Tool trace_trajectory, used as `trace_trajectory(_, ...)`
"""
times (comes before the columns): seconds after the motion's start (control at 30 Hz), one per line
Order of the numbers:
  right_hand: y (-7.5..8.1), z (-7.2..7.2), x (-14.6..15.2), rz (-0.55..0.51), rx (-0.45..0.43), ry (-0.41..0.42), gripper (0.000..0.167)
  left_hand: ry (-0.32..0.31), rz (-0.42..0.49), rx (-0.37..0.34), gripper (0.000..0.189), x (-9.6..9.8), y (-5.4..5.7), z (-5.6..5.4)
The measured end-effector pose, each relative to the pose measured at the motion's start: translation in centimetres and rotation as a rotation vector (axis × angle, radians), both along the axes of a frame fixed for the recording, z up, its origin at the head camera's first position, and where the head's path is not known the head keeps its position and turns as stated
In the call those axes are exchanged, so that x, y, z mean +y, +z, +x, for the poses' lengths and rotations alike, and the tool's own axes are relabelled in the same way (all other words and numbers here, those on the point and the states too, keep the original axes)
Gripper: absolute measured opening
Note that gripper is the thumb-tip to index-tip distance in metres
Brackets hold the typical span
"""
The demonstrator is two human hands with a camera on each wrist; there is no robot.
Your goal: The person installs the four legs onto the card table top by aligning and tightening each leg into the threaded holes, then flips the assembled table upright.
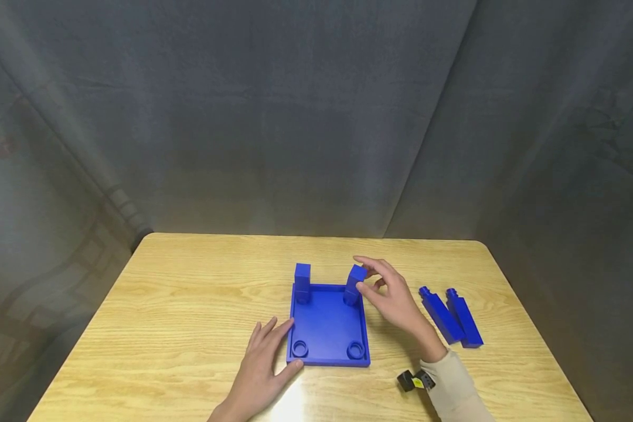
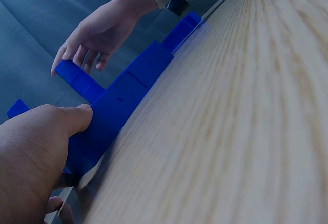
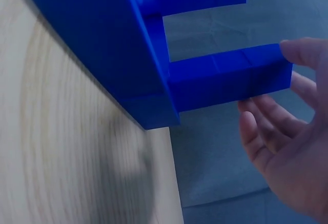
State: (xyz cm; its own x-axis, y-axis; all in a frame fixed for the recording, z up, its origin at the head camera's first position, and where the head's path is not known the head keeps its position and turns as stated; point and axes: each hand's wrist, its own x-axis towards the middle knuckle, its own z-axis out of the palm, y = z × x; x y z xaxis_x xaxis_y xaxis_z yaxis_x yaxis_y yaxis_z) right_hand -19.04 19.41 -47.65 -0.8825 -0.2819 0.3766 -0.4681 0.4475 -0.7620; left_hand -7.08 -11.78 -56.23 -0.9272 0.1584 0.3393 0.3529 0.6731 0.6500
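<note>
A square blue base (image 1: 327,326) with a raised rim lies on the wooden table. Two square blue legs stand upright in its far corners: the far-left leg (image 1: 303,282) and the far-right leg (image 1: 354,285). Round sockets show in both near corners, such as the near-left socket (image 1: 300,349). My right hand (image 1: 395,298) holds the upper part of the far-right leg between thumb and fingers; this leg (image 3: 230,78) leans slightly in the head view. My left hand (image 1: 264,372) holds the base's near-left corner, thumb on the front wall and forefinger on the left side.
To the right of the base, two loose blue legs lie side by side, the left one (image 1: 443,316) and the right one (image 1: 465,319), with threaded ends pointing away. A black device (image 1: 415,381) sits at my right wrist. Grey curtains (image 1: 274,117) hang behind the table (image 1: 190,293).
</note>
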Motion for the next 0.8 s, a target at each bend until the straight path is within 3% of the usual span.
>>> trace_trajectory(0.13,-0.1,0.0,0.2,-0.001,0.014,0.055,0.049,0.001,-0.001,0.001,0.074,0.0,0.0,0.0)
trace_trajectory(0.23,0.0,0.0,0.2,0.002,-0.004,0.051,0.047,-0.002,-0.001,0.007,0.074,0.0,0.0,0.0)
trace_trajectory(0.8,-0.2,0.3,-1.0,0.016,-0.030,-0.178,0.037,-0.014,0.009,0.016,0.075,-0.1,-0.2,-0.1)
